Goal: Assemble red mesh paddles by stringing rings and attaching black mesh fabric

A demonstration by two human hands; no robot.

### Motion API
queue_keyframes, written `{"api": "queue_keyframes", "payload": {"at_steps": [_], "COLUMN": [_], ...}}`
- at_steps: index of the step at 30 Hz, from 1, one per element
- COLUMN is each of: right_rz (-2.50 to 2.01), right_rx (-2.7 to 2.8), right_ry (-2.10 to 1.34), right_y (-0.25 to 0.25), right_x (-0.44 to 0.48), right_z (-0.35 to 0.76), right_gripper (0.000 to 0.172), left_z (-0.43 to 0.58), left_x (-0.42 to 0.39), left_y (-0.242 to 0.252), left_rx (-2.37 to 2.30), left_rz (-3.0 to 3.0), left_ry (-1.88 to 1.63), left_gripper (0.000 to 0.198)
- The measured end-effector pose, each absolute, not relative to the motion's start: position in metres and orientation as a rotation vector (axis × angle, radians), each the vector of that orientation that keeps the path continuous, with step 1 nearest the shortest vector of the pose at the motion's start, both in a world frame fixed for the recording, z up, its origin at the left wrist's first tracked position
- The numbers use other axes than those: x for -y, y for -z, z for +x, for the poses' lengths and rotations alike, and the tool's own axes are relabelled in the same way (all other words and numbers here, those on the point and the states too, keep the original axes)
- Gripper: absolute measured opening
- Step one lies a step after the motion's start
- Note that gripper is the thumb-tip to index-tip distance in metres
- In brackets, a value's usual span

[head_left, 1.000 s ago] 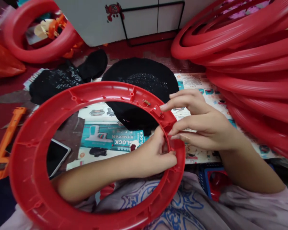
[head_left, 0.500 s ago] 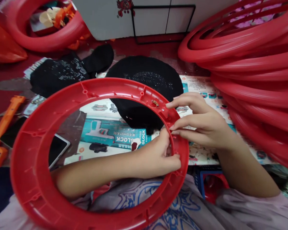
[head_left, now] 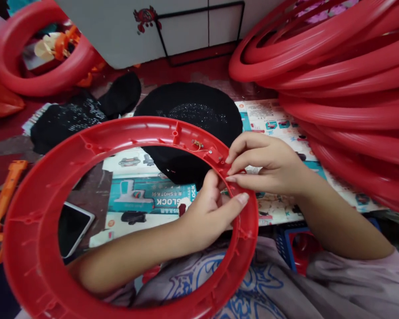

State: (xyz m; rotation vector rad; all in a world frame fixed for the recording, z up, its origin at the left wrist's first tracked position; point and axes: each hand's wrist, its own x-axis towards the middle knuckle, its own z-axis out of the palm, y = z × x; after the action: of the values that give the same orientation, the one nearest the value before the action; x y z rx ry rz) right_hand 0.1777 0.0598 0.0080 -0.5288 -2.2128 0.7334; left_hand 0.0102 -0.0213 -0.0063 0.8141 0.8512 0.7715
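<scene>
A large red plastic ring [head_left: 25, 239], its hollow ribbed side towards me, is tilted above my lap. My left hand [head_left: 208, 215] reaches through the opening and grips the right part of the inner rim, thumb lying over the channel. My right hand [head_left: 267, 164] pinches at the channel just above that thumb; what its fingertips hold is too small to make out. Close by in the channel lie a small electronic part [head_left: 197, 144] and a thin wire [head_left: 204, 151]. A black cloth pad [head_left: 189, 106] with glittering specks lies behind the ring.
Several stacked red rings [head_left: 335, 97] rise at the right. A printed cardboard sheet [head_left: 129, 188] covers the work surface. At the left are a phone-like device [head_left: 75, 226], an orange plastic piece [head_left: 6, 199] and another red ring [head_left: 46, 84]. A blue basket [head_left: 287, 248] stands below right.
The ring and both hands have shifted slightly left in view. My left thumb now extends across the channel, and the right fingertips have drawn closer together.
</scene>
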Motion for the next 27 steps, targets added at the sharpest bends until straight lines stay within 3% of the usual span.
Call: {"api": "queue_keyframes", "payload": {"at_steps": [9,17,27], "right_rz": [-0.512,-0.505,-0.491], "right_rx": [2.344,2.479,2.387], "right_ry": [-0.737,-0.3,-0.77], "right_y": [-0.0123,-0.0101,-0.0109], "right_x": [-0.0617,-0.054,-0.0594], "right_z": [0.184,0.1831,0.1816], "right_gripper": [0.007,0.018,0.013], "left_z": [0.0157,0.0129,0.0077], "left_x": [0.0144,0.017,0.0211], "left_y": [0.0079,0.0096,0.008], "left_rx": [-0.999,-0.995,-1.046], "left_rz": [1.018,1.021,1.076], "left_ry": [-0.77,-0.687,-0.541], "left_gripper": [0.043,0.044,0.043]}}
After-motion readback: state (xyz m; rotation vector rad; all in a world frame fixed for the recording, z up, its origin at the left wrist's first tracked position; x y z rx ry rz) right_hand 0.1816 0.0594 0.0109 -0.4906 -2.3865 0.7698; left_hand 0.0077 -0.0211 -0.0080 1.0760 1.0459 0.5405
